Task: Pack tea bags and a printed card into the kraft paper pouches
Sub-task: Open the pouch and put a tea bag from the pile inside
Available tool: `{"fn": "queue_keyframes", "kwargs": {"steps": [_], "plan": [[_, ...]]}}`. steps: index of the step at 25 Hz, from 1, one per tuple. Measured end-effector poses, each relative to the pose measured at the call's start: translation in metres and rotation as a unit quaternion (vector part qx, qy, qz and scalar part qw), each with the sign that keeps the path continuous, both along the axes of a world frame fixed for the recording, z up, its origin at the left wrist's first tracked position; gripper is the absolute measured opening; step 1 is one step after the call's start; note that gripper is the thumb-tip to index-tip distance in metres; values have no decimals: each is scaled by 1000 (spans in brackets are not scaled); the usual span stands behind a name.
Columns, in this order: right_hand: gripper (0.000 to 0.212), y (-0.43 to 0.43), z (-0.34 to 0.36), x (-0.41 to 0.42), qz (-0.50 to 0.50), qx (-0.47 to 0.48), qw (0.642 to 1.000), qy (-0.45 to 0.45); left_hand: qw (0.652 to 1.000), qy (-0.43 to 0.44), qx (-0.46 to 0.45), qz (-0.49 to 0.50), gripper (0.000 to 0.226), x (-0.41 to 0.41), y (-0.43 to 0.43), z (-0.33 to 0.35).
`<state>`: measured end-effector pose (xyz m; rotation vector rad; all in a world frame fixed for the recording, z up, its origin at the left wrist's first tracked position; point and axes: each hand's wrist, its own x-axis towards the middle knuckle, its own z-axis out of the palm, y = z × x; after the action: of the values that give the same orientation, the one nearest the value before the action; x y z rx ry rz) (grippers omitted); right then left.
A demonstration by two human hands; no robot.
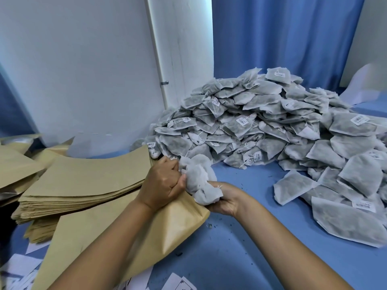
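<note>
A kraft paper pouch lies slanted on the blue table, its mouth at the upper right. My left hand grips the edge of that mouth. My right hand is under a bunch of white tea bags and holds them right at the pouch opening. A big heap of grey-white tea bags with small labels covers the table behind and to the right. Printed white cards lie at the bottom edge, partly cut off.
A thick stack of flat kraft pouches sits left of my hands, with more pouches further left. The white wall and a blue curtain stand behind. Loose tea crumbs dot the blue tabletop.
</note>
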<state>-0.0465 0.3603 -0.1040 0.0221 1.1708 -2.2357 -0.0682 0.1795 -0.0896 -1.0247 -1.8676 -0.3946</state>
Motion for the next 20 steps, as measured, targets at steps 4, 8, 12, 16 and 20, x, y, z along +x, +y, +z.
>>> {"fn": "queue_keyframes", "kwargs": {"steps": [4,8,12,16,20], "plan": [[19,3,5,1,-6,292,916,275,994,-51,89,-24,64,4,5,0],[26,5,25,-5,78,506,721,467,995,-48,83,-20,66,4,27,2],[39,24,35,-7,214,523,713,416,998,-25,61,23,69,1,9,14],[22,8,0,-4,133,518,750,389,999,-29,30,-25,59,9,37,8],[38,-6,2,-8,195,460,801,330,998,-54,25,-37,48,7,30,5]]}}
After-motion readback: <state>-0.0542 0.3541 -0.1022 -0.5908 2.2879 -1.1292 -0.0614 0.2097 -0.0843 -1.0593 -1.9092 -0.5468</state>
